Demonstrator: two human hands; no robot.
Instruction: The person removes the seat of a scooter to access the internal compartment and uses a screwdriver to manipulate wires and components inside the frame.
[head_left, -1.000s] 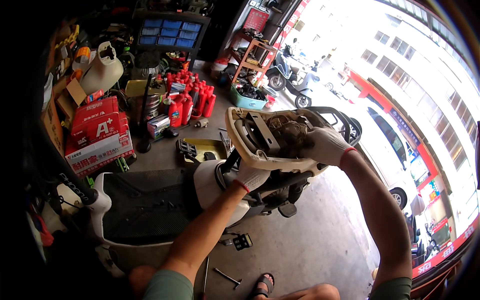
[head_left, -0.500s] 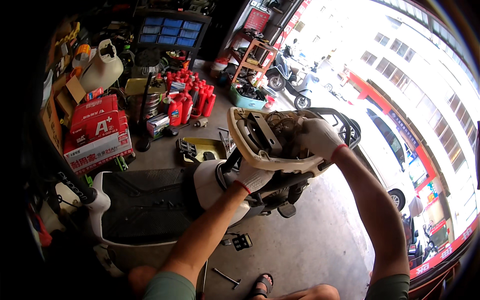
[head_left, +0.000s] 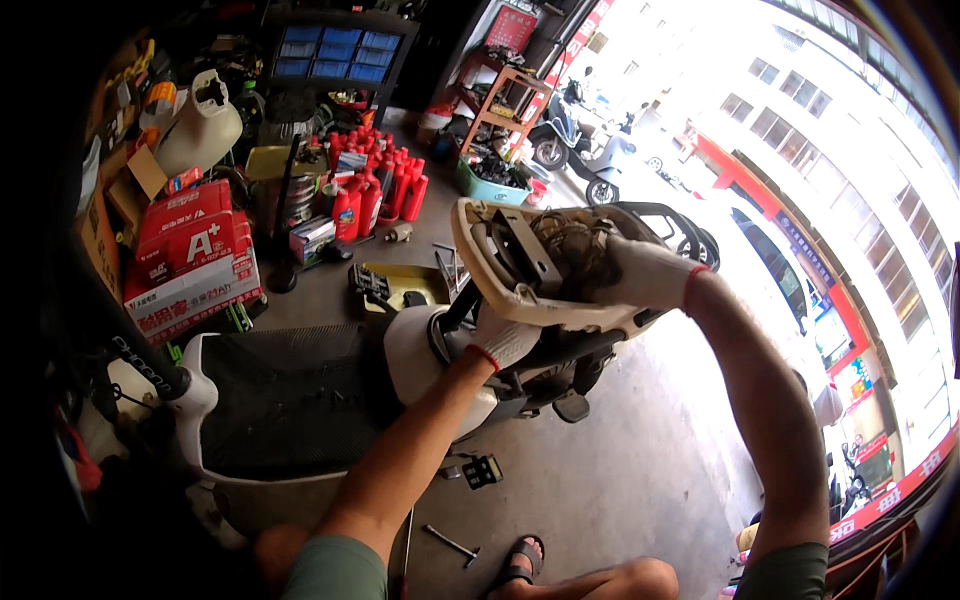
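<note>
Cream plastic, the underside of the raised scooter seat (head_left: 520,270) faces you, tipped up over the white scooter body (head_left: 420,360) behind the black footboard (head_left: 290,400). Your gloved left hand (head_left: 503,338) props its lower edge with fingers curled under the rim, while your gloved right hand (head_left: 640,275) lies on the far end, fingers pressed together against the base. Red bottles (head_left: 385,185) and red-and-white cartons (head_left: 195,255) stand well apart on the workshop floor (head_left: 620,480), and a T-handle wrench (head_left: 452,544) lies near your sandalled foot (head_left: 520,560).

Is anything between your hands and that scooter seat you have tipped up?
Nothing visible. The left hand grips the near edge of the seat and the right hand lies on its underside; both wear white gloves.
</note>
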